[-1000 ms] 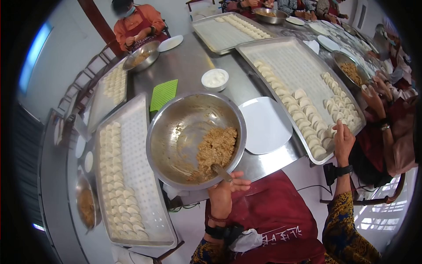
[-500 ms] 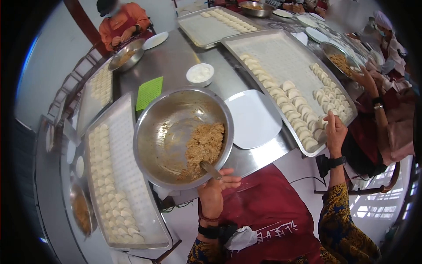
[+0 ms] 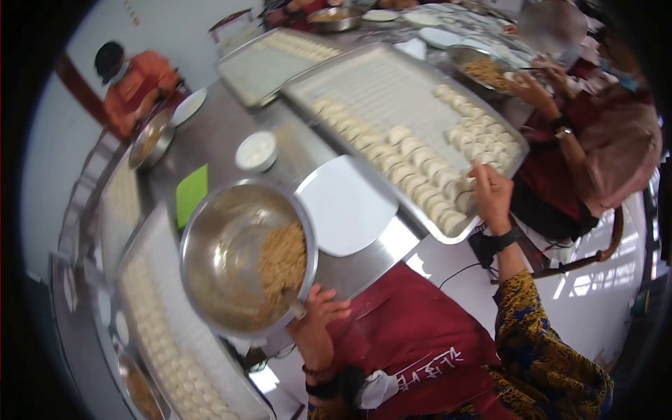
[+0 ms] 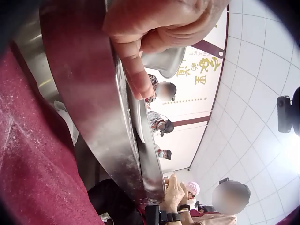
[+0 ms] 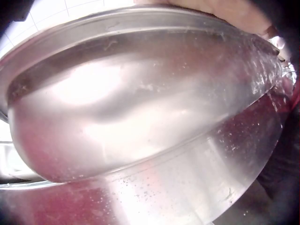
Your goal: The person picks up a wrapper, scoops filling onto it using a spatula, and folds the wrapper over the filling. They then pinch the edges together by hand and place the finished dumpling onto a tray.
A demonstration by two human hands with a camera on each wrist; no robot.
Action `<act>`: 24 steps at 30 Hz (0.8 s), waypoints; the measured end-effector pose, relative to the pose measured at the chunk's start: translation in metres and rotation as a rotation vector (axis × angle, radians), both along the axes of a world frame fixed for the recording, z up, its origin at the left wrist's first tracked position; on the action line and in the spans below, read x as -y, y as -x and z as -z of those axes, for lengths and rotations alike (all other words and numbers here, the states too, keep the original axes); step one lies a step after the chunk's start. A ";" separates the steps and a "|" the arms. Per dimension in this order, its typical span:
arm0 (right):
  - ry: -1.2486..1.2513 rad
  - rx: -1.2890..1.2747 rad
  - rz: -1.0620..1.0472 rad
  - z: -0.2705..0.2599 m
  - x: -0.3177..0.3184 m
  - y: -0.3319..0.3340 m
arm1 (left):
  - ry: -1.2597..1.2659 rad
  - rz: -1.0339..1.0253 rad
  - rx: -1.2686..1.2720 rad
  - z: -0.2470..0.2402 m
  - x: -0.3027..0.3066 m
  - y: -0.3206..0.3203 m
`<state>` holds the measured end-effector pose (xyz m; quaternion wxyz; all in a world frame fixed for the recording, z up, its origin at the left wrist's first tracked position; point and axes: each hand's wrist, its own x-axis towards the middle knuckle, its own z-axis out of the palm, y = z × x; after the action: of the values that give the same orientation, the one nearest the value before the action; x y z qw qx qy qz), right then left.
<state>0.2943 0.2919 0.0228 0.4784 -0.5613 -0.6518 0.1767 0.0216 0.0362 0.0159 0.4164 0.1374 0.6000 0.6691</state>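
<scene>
My left hand (image 3: pixel 313 334) rests at the near rim of a large steel mixing bowl (image 3: pixel 210 262), its fingers (image 4: pixel 140 78) extended past the rim. A spoon handle (image 3: pixel 297 305) sticks out of the brown filling (image 3: pixel 281 262) beside that hand. On the right, my right hand (image 3: pixel 494 196) rests at the near long edge of a metal tray (image 3: pixel 343 77), its fingers loosely bent beside rows of folded dumplings (image 3: pixel 402 171). In the right wrist view, part of that hand (image 5: pixel 206 8) overlaps a steel rim; its fingertips are hidden there.
A white plate (image 3: pixel 348 210) lies between bowl and tray. Behind them are a white cup (image 3: pixel 256 152) and a green mat (image 3: pixel 191 194). Another dumpling tray (image 3: pixel 164 273) lies left. People sit around the table, including an orange-sleeved person (image 3: pixel 143 84).
The head view has turned, shifting the bowl, trays and hands leftward in it. Both hands keep about the same places against the bowl and the tray.
</scene>
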 end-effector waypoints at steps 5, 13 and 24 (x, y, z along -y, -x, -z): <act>-0.037 0.047 0.004 -0.006 0.003 0.001 | 0.068 -0.036 -0.076 0.003 -0.002 0.001; -0.050 -0.022 -0.011 -0.012 0.006 0.003 | -0.024 0.081 0.007 0.013 0.006 0.014; -0.105 0.007 -0.003 -0.006 0.003 0.001 | 0.005 0.102 -0.062 0.005 0.004 0.008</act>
<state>0.2935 0.2894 0.0286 0.5045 -0.5352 -0.6627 0.1411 0.0136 0.0317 0.0113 0.4316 0.1872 0.6065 0.6409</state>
